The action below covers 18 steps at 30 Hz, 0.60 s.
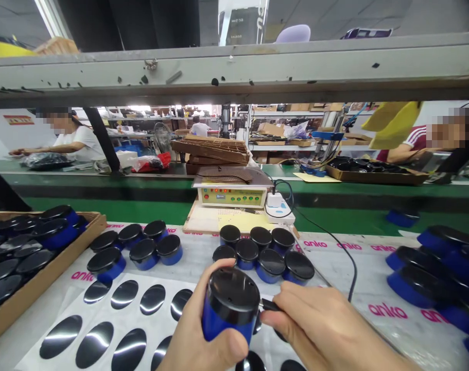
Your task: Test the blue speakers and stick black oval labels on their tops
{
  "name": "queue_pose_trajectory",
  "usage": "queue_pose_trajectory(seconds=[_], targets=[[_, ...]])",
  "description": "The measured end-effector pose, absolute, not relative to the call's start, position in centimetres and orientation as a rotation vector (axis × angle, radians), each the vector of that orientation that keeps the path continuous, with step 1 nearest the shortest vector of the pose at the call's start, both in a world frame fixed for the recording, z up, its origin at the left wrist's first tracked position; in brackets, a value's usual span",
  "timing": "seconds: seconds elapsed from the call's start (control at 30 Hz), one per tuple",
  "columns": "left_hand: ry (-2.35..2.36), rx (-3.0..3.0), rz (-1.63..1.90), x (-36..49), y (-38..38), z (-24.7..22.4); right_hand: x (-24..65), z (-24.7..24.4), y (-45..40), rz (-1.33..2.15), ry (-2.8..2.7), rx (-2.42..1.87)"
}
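My left hand (203, 335) is wrapped round a blue round part with a glossy black top (234, 296), held tilted above the bench. In my right hand (319, 324) is a small black-handled tool with a thin metal tip (270, 305), pinched between thumb and fingers. The tip meets the right side of the black top; whether it touches cannot be made out. Under my hands lies a white sheet of glossy black oval stickers (91, 344). Similar blue parts with black tops stand beyond in a left group (142, 253) and a middle group (271, 265).
A cardboard box (45, 288) of such parts stands at left, and more are stacked at right (423, 283). A control box with buttons (232, 197) sits ahead beside a white power plug (275, 200). A black cable (348, 252) crosses the bench. A shelf edge (234, 67) runs overhead. Other people sit beyond.
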<state>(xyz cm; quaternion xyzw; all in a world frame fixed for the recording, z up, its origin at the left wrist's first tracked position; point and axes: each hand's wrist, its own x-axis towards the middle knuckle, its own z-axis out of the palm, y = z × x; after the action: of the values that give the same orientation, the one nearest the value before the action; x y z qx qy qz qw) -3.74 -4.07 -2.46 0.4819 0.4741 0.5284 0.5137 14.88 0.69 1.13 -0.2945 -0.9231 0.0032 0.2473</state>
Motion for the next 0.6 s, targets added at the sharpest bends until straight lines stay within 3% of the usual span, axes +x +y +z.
queue_pose_trajectory(seconds=[0.3,0.47,0.6], targets=[[1.464,1.673,1.026,-5.0,-3.6,-3.1,15.4,-1.0,1.0,0.162,-2.550,-0.786],[1.488,2.443,1.152,-4.2,-2.9,-2.5,15.4,-3.6,2.1,0.420,-2.462,-0.787],[1.581,2.619,1.538,-1.7,-3.7,-1.6,15.6,-4.8,2.3,0.448,-2.302,-0.705]])
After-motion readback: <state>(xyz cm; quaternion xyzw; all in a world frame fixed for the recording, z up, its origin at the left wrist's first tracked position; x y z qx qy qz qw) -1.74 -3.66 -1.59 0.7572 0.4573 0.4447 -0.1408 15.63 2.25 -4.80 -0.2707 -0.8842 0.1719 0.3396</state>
